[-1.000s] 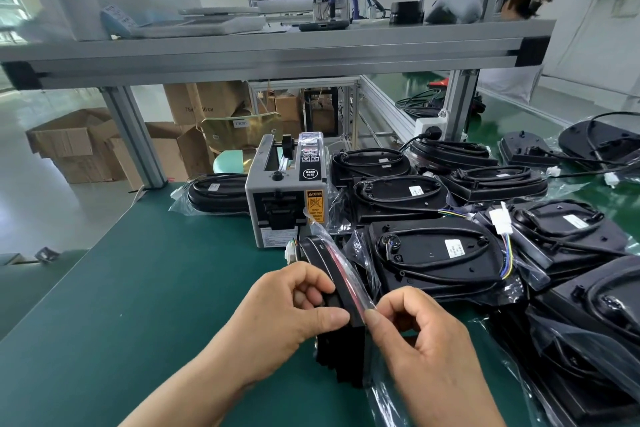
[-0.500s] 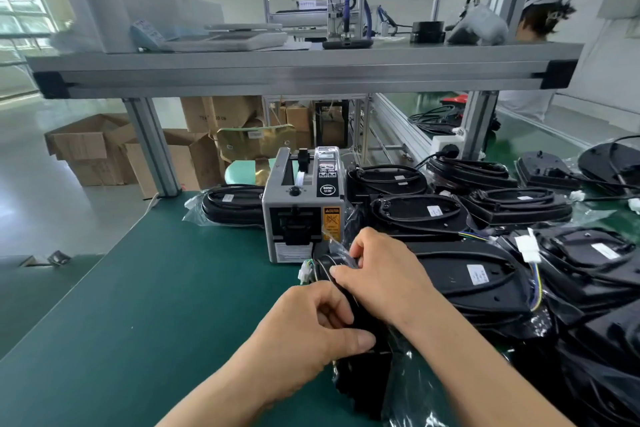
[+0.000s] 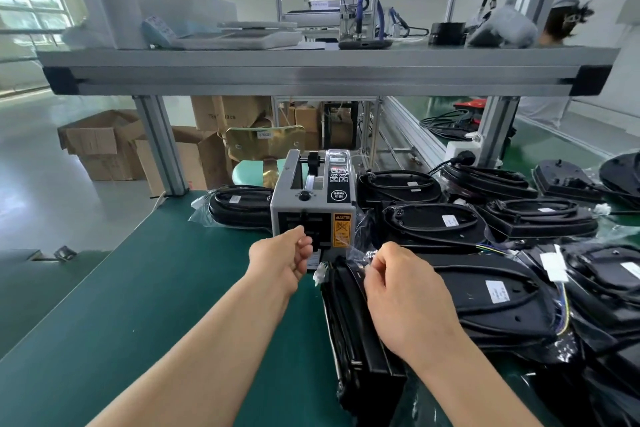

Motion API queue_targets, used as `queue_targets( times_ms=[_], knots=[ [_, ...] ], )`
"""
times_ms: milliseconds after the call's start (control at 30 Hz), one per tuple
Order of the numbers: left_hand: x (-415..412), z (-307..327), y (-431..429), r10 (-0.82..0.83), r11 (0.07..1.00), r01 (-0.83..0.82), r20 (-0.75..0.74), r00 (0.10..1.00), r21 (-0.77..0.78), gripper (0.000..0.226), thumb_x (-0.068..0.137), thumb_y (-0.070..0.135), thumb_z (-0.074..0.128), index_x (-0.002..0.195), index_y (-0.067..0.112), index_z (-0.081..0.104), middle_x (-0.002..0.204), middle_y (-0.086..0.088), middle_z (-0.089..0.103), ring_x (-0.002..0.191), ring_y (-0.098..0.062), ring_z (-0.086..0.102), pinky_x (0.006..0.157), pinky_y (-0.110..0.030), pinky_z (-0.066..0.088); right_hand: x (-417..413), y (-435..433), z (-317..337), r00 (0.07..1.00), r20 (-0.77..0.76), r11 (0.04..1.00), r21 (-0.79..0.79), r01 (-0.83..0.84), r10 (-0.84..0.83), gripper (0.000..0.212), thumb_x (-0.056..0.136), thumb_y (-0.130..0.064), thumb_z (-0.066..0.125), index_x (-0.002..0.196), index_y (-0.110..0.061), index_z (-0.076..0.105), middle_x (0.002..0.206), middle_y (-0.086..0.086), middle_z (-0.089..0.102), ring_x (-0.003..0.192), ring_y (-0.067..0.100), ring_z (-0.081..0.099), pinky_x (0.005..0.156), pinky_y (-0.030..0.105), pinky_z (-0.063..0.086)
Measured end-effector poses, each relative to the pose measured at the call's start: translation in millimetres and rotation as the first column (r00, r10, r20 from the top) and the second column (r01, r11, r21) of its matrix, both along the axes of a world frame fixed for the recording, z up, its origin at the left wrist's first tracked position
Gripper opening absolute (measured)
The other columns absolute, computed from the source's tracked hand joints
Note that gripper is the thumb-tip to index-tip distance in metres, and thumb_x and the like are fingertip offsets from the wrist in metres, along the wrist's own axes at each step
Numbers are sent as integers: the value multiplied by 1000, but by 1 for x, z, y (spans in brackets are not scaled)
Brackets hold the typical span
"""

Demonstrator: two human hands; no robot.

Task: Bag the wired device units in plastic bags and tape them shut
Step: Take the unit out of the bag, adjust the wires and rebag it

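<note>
Two hands work over a green tabletop (image 3: 138, 288). The left hand (image 3: 282, 260) reaches to the front outlet of a grey tape dispenser (image 3: 311, 204). Its fingers are curled, with thumb and forefinger close together at the slot. I cannot tell whether they pinch a strip of tape.

The right hand (image 3: 408, 302) pinches the gathered top of a clear plastic bag (image 3: 360, 253) between thumb and fingertips. The bag covers a black device unit (image 3: 349, 322), which stands on its edge on the tabletop just in front of the dispenser. A white connector (image 3: 320, 277) sticks out at the unit's upper left corner, between the two hands.

Many more bagged units (image 3: 433, 222) lie flat to the right of the dispenser. They overlap one another in rows, each with a black cable coiled on top. One further bagged unit (image 3: 239, 204) lies just left of the dispenser, touching its side.

A metal shelf (image 3: 311, 73) spans the view above the tabletop and carries assorted equipment. Open cardboard boxes (image 3: 104, 146) sit on the floor beyond the tabletop's far left corner.
</note>
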State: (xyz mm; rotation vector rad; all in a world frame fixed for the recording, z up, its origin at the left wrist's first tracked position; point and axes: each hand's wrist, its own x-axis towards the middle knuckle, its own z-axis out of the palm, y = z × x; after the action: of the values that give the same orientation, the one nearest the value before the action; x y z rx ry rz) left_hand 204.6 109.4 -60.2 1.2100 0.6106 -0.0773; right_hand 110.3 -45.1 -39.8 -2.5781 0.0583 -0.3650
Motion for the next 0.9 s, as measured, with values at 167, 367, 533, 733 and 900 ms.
queue_targets(
  times_ms=[167,367,533,733,900],
  knots=[
    [13,0,-8,82,987,-87,-45,996,-134,15,94,16,67,81,10,62,49,3,61,33,-2,53,34,-12,37,-2,0,-2,1000,8,1000,27,-6,6,27,102,-34,43,77,-29,39,78,-13,52,64,4,47,58,26,33],
    [11,1,-13,192,962,-191,-12,981,-194,15,87,4,60,75,13,55,51,3,55,33,-3,47,35,-14,34,-2,-1,-4,1000,20,999,40,-13,12,26,104,-37,40,79,-29,40,77,-14,50,62,2,44,53,22,30],
    [-29,9,0,-136,985,155,205,969,-75,18,90,11,65,73,17,60,55,6,53,41,-4,46,43,-16,41,-2,-4,-5,999,49,998,67,-13,9,26,104,-34,41,79,-28,41,75,-14,49,61,3,43,51,16,26],
    [-63,24,0,-593,797,524,220,775,300,27,86,19,71,60,22,63,60,3,52,50,-7,41,50,-17,37,-1,-5,-10,1000,25,989,145,-5,2,26,104,-32,41,80,-25,44,74,-12,47,68,14,44,64,31,30],
    [-59,28,-9,-625,722,490,158,765,488,24,84,14,76,63,16,64,49,6,45,44,-6,33,45,-16,28,0,-6,-13,1000,14,981,196,2,-5,27,104,-33,42,78,-28,44,73,-13,47,64,7,43,58,29,28]
  ],
)
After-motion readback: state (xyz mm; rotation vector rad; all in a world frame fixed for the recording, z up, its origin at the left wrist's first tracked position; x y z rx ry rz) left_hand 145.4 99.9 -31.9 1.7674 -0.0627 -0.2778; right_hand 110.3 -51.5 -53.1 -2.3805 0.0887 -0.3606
